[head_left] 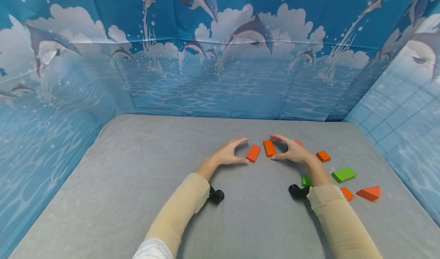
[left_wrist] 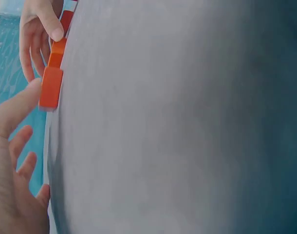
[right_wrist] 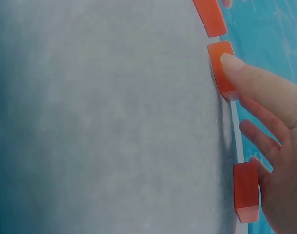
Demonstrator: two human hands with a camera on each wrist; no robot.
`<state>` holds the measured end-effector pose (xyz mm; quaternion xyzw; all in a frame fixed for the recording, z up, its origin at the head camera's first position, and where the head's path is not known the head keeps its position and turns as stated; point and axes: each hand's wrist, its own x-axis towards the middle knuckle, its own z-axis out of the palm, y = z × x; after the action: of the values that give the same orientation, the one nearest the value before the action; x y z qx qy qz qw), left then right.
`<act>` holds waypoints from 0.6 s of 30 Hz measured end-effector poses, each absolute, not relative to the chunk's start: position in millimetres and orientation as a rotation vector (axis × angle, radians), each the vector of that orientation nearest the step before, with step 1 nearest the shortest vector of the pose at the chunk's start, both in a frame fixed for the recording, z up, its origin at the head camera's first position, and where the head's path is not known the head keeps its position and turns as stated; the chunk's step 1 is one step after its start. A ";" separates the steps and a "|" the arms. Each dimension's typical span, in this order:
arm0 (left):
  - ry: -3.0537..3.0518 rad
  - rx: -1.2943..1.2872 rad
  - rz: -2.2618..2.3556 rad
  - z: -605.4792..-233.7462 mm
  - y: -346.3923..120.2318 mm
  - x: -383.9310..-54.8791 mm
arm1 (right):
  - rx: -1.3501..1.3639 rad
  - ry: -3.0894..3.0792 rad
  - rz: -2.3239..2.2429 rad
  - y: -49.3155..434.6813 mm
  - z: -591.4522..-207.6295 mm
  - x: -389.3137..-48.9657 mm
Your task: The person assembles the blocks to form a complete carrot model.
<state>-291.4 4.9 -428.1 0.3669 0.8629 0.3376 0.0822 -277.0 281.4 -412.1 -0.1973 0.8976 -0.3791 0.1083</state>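
Note:
Two rectangular blocks lie on the grey cloth between the hands, a red-orange block [head_left: 253,153] on the left and an orange block [head_left: 269,148] on the right, with a narrow gap between them. My left hand [head_left: 228,152] curves loosely beside the red-orange block, fingers and thumb spread apart; its thumb tip is right at the block in the left wrist view. Mirroring it, my right hand [head_left: 292,150] has thumb and fingers spread at the orange block [right_wrist: 220,68], and its thumb tip overlaps the block's face in the right wrist view.
A red block [right_wrist: 246,187] lies beyond the right hand. Farther right are a small orange block [head_left: 323,156], a green block [head_left: 344,174] and a red-orange triangular block [head_left: 369,193]. Another green block [head_left: 306,180] and an orange block [head_left: 347,193] lie by the right forearm. Dolphin-printed curtains [head_left: 220,87] enclose the surface.

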 end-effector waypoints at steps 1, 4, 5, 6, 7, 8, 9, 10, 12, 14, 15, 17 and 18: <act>2.576 1.112 1.002 -429.1 6.4 -291.7 | -0.582 2.637 -1.116 281.9 -412.8 -277.1; 2.569 1.144 0.984 -431.2 10.6 -292.1 | -0.578 2.625 -1.120 283.2 -414.9 -277.8; 2.569 1.149 0.975 -431.4 12.1 -292.0 | -0.576 2.622 -1.117 283.4 -415.4 -278.0; 2.570 1.153 0.965 -431.1 13.4 -291.8 | -0.574 2.622 -1.110 283.9 -415.6 -278.0; 2.572 1.154 0.954 -431.0 14.9 -291.6 | -0.575 2.622 -1.103 284.1 -415.8 -278.0; 2.572 1.152 0.944 -430.9 16.4 -291.6 | -0.572 2.621 -1.097 284.3 -415.8 -277.8; 2.576 1.151 0.931 -430.9 17.9 -291.6 | -0.570 2.624 -1.091 284.5 -416.0 -277.6; 2.577 1.150 0.923 -431.1 19.2 -291.6 | -0.564 2.627 -1.083 284.7 -415.6 -277.1; 2.582 1.151 0.908 -432.1 21.3 -292.0 | -0.554 2.636 -1.063 285.1 -414.9 -276.5; 2.589 1.148 0.896 -433.9 22.5 -292.8 | -0.540 2.644 -1.046 284.9 -414.3 -276.2; 2.592 1.150 0.894 -434.7 22.8 -293.1 | -0.532 2.649 -1.038 284.9 -414.1 -276.2; 2.595 1.154 0.896 -435.8 23.4 -293.7 | -0.517 2.655 -1.025 284.8 -413.5 -276.3; 2.597 1.155 0.898 -436.3 23.6 -294.0 | -0.513 2.657 -1.023 284.8 -413.4 -276.4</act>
<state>-294.0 23.6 -436.3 0.3864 0.8685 0.3001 0.0801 -276.4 284.8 -413.4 -0.1759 0.9113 -0.3509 0.1242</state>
